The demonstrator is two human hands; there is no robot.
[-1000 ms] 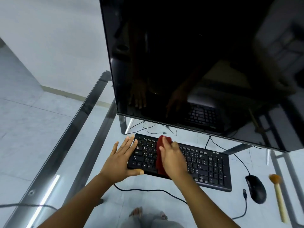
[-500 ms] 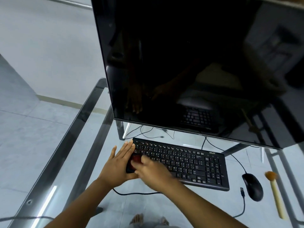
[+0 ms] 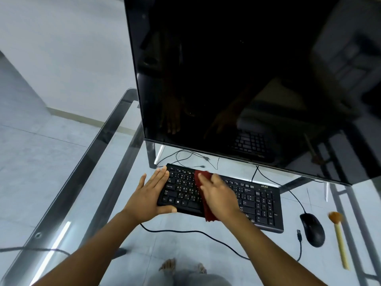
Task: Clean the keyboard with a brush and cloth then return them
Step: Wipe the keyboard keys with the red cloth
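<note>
**A:** Where is the cloth?

**B:** The dark red cloth (image 3: 208, 212) lies across the left-middle of the black keyboard (image 3: 258, 201). It runs from the far row of keys to the near edge, where a corner hangs over. The right hand (image 3: 219, 196) lies flat on top, pressing it into the keys.

**A:** And the grip?

**B:** Wide, with the fingers stretched out and nothing pinched, as far as I can see. The left hand (image 3: 147, 200) is wide too. Its fingers lie straight along the keyboard's left end and its thumb rests against the near edge, bracing it.

**A:** Which way should the wipe go?

**B:** I'd judge along the keyboard's long axis, which runs left to right. The uncovered keys and number pad lie to the right of the cloth, so the right hand is the one placed for it.

**A:** Where's the brush?

**B:** The brush (image 3: 339, 238) is well apart, at the far right beyond the matte black mouse (image 3: 312, 230). It has a pale straight handle, and its orange-brown bristles point away from the person. The right hand is nearer to it.

**A:** What are the surfaces like?

**B:** The cloth is limp and the keys are hard and ridged. The glass table (image 3: 97, 162) is smooth and might let the keyboard slide. A glossy dark monitor (image 3: 247, 79) stands behind.
</note>
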